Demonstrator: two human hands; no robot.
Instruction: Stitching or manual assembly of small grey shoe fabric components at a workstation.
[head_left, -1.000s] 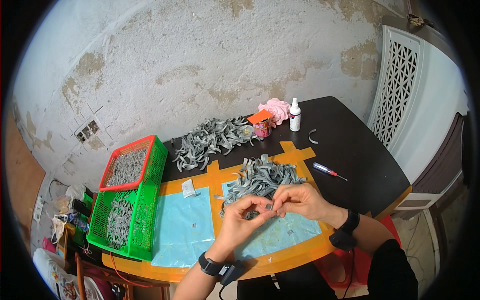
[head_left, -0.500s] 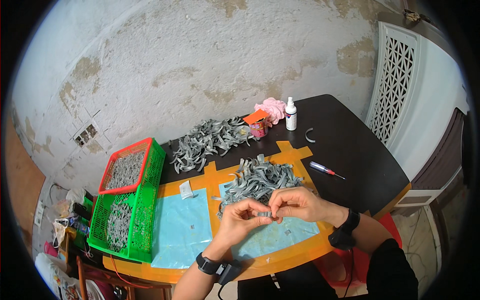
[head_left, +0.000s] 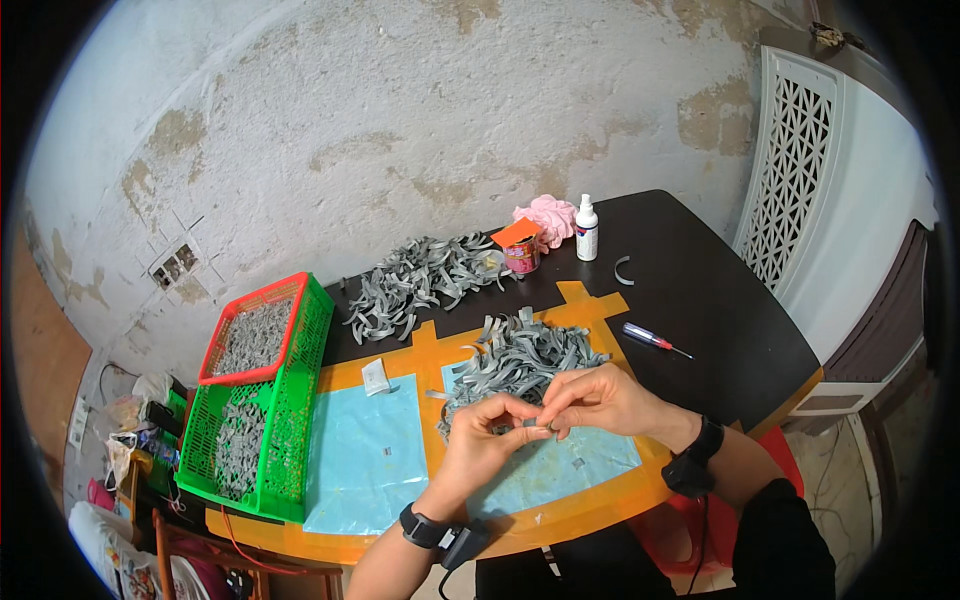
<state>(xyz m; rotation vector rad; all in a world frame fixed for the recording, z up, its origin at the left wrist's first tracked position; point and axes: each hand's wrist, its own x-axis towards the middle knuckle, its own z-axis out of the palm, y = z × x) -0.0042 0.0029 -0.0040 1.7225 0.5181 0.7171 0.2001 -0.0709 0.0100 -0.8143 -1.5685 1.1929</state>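
Observation:
My left hand (head_left: 485,440) and my right hand (head_left: 603,402) meet fingertip to fingertip over the near edge of a heap of curved grey strips (head_left: 525,358). Thumb and fingers of both hands are closed in a pinch on a small grey strip, which the fingertips now mostly hide. Beneath my hands lies a light blue sheet (head_left: 590,462), held to the dark table by orange tape (head_left: 428,405). A few tiny grey bits lie on the sheet. Each wrist wears a black band with a small box.
Behind is a second heap of grey strips (head_left: 415,280). At left, a green basket (head_left: 318,320) and a red basket (head_left: 297,310) hold small grey pieces. A tin (head_left: 521,258), pink cloth (head_left: 550,220), white spray bottle (head_left: 586,232), screwdriver (head_left: 650,337) and white packet (head_left: 375,377) sit on the table.
The small grey strip showed between my fingertips before; now the fingers cover most of it. My hands stay close together, with the left thumb tip slightly farther right.

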